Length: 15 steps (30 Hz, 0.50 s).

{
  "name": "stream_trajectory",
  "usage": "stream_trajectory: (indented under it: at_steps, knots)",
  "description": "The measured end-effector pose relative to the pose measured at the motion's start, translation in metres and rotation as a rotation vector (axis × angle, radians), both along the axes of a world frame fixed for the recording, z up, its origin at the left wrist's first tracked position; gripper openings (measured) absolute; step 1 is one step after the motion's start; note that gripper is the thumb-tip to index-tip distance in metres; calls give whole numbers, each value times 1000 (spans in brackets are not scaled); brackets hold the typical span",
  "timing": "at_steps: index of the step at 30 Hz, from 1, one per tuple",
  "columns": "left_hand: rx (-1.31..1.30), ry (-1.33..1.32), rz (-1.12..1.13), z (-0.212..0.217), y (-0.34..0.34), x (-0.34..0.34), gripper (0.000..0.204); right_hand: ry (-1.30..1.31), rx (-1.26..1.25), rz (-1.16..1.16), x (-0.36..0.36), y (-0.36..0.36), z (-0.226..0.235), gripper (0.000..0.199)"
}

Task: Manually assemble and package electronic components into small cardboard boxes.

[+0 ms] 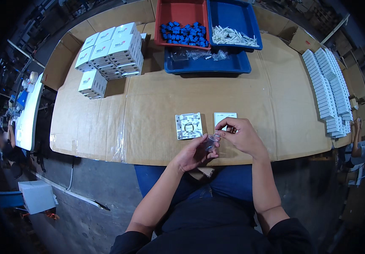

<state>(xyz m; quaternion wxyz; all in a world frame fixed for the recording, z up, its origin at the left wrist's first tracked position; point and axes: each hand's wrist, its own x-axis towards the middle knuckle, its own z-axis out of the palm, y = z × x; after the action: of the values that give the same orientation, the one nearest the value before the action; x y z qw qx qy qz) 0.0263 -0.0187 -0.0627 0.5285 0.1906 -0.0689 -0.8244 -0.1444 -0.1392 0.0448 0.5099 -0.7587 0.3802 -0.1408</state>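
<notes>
Close to the table's near edge, my left hand (191,155) grips a small clear plastic piece (210,144) between thumb and fingers. My right hand (242,136) meets it from the right, thumb and forefinger pinched at the piece's upper end; what lies in that pinch is too small to make out. Just beyond my left hand lies a square white housing (182,122) with a round dark ring in its middle. A flat white square panel (224,115) rests to its right, partly covered by my right hand.
White boxes (125,44) are stacked at the back left. A red tray (182,12) of blue parts and a blue tray (233,15) of white pieces sit on a lower blue tray (208,67) holding clear bits. Rows of white units (324,86) line the right side.
</notes>
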Motion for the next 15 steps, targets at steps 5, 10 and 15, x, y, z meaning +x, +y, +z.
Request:
stream_trajectory:
  at_steps: [5, 10, 15]
  knots:
    - [7, -42, 13, -2, 2, 1, 42, 5, -31, 243, -1, -15, 3, 12]
    - [16, -70, 0, -2, 0, -1, 38, -38, 0, 344, -4, -25, -5, 10]
    - [11, -40, -22, -1, 0, -3, 34, 84, -22, 408, 0, -25, 0, 12]
